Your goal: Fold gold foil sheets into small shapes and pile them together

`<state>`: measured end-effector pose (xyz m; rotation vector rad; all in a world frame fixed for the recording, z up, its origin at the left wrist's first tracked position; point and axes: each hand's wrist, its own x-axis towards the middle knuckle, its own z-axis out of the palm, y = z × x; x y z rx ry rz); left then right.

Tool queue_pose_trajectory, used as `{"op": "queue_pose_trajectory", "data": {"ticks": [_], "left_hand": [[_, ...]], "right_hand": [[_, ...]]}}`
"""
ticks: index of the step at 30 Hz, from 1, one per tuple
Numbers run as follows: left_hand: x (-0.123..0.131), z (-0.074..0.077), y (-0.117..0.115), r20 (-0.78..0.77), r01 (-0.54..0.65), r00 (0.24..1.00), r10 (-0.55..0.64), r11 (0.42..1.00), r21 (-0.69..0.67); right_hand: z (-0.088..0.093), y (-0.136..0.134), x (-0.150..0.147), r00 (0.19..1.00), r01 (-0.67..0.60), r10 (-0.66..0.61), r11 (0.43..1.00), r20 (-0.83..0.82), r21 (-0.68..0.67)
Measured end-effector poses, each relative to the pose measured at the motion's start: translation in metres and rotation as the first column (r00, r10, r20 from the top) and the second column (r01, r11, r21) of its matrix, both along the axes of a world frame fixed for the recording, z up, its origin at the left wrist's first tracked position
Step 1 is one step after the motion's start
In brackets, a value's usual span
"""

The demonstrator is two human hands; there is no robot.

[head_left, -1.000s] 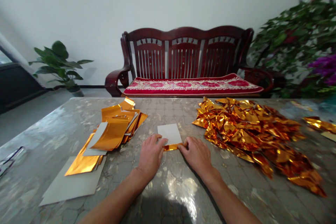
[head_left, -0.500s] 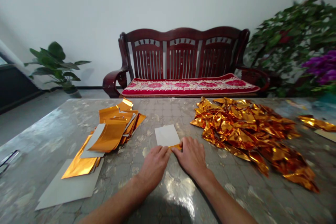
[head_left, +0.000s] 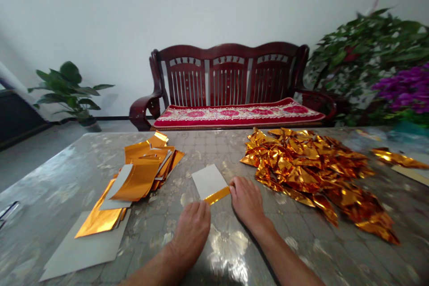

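The left hand (head_left: 190, 232) lies just beside one end of a gold foil strip (head_left: 217, 195), and the right hand (head_left: 247, 202) holds the other end, along a white card (head_left: 208, 181). The hands are apart on the worktop (head_left: 157, 228), with crumpled gold foil (head_left: 311, 172) right of them and flat foil sheets (head_left: 140, 178) left.

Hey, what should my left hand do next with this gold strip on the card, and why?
Probably bring your left hand onto the free end of the gold foil strip and press it along the white card's near edge. Your right hand already sits on the strip's other end, while the left lies just beside it, so that end seems unsecured.
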<state>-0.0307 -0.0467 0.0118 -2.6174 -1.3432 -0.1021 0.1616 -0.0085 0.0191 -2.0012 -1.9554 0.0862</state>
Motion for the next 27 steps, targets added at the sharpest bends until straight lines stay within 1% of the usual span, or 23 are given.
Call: {"op": "queue_pose_trajectory", "data": {"ticks": [6,10,13,15,17,19,21,22,25,26,27], "left_hand": [[0.006,-0.007,-0.003,0.083,0.065,0.994,-0.068,0.997,0.043],[0.01,-0.003,-0.003,0.135,0.098,0.986,-0.098,0.995,0.008],[0.011,0.004,0.002,0.197,0.072,0.979,-0.06,0.996,-0.058],[0.01,0.006,0.007,0.277,0.053,0.96,-0.027,0.995,-0.088],[0.009,0.006,0.013,0.394,0.044,0.919,-0.012,0.996,-0.072],[0.008,0.005,0.019,0.507,0.032,0.861,-0.029,0.999,0.004],[0.006,0.007,0.023,0.568,0.038,0.818,-0.092,0.994,0.107],[0.005,0.008,0.024,0.576,0.053,0.806,-0.136,0.986,0.159],[0.003,0.014,0.024,0.592,0.105,0.765,-0.254,0.956,0.275],[0.003,0.016,0.024,0.611,0.11,0.744,-0.269,0.952,0.284],[0.003,0.017,0.024,0.639,0.113,0.72,-0.271,0.954,0.276]], "right_hand": [[-0.001,-0.006,0.002,1.0,0.019,-0.016,0.995,-0.027,0.103],[0.0,-0.006,0.001,0.998,0.016,-0.008,0.992,-0.063,0.126],[-0.002,-0.003,0.003,0.981,-0.022,0.047,0.991,-0.189,0.13],[-0.005,-0.001,0.004,0.941,-0.052,0.095,0.989,-0.325,0.138],[-0.007,0.0,0.004,0.883,-0.074,0.146,0.982,-0.446,0.175],[-0.007,-0.002,0.002,0.837,-0.089,0.204,0.966,-0.507,0.242],[-0.006,-0.006,0.001,0.818,-0.14,0.305,0.928,-0.488,0.345],[-0.004,-0.009,0.0,0.812,-0.181,0.369,0.896,-0.452,0.406],[0.0,-0.017,-0.003,0.776,-0.316,0.554,0.755,-0.301,0.574],[0.001,-0.019,-0.004,0.761,-0.343,0.592,0.715,-0.266,0.609],[0.002,-0.021,-0.005,0.749,-0.358,0.616,0.688,-0.246,0.632]]}}
